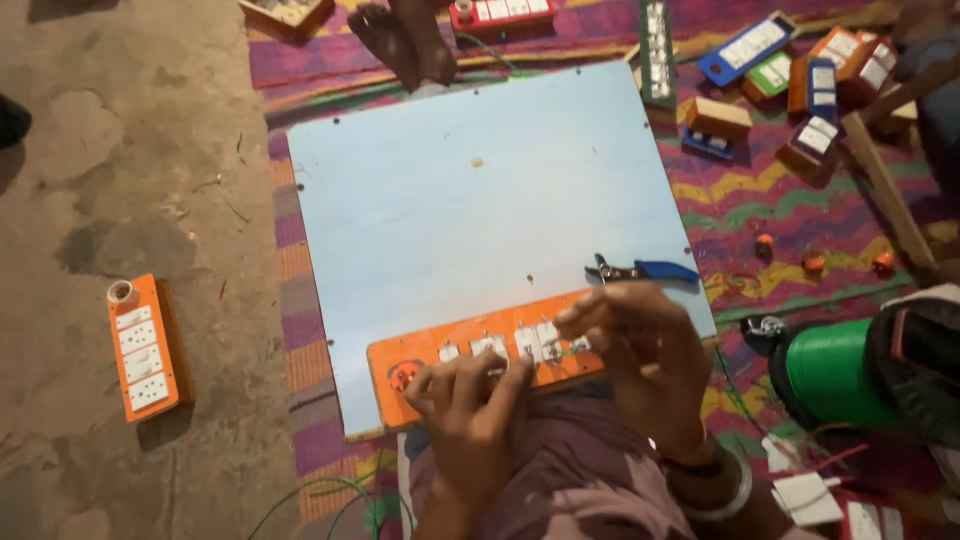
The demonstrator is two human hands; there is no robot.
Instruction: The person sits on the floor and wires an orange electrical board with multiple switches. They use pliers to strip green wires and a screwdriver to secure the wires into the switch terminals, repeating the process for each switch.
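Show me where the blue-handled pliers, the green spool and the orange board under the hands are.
blue-handled pliers (640,270), head view, on the handles near the pivot.
green spool (828,372), head view, on its wound green side.
orange board (410,362), head view, on its bare left end.

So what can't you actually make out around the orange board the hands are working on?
- Head view: the orange switch board's near edge and right end, covered by the left hand and right hand.
- What the right hand's fingertips pinch: too small and blurred.
- The board's white inserts: detail blurred.
- The green spool: partly hidden by a dark bag.
- The foot: cut off by the top edge.
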